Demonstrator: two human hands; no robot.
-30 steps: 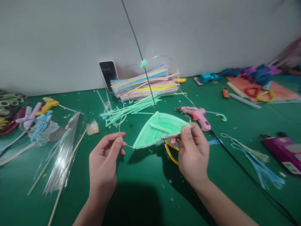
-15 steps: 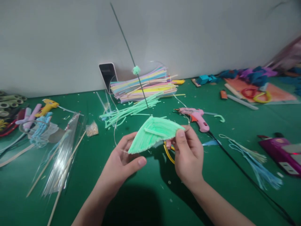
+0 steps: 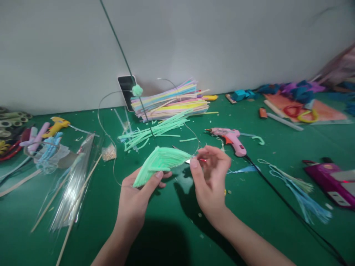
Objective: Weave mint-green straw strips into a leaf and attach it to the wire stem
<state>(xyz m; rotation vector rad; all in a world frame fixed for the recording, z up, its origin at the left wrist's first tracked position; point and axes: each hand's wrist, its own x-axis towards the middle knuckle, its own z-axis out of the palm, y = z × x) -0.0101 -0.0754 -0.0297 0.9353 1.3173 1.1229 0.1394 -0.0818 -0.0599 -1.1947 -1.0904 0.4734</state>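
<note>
A fan-shaped piece of light green fuzzy strips (image 3: 166,158) is pinched between the thumb and fingers of my left hand (image 3: 145,184). A dark stem (image 3: 119,42) with a small green fuzzy ball (image 3: 137,90) rises behind its peak, and a thin wire curves out on both sides. My right hand (image 3: 212,177) is closed, its thumb and curled fingertips by the piece's right tip. A dark pointed blade and a red part show beside and between these fingers; whether they are gripped is unclear.
Green strips (image 3: 158,129), a multicoloured strip bundle (image 3: 172,99) and a phone (image 3: 127,90) lie behind. A pink glue gun (image 3: 231,138) with a cable is at right, near tassels (image 3: 307,195). Clear packets (image 3: 72,184) and sticks lie left.
The green piece, stem and ball have shifted left and the piece sits lower. My left thumb now presses on it. My right fingers have released its right corner and curled more.
</note>
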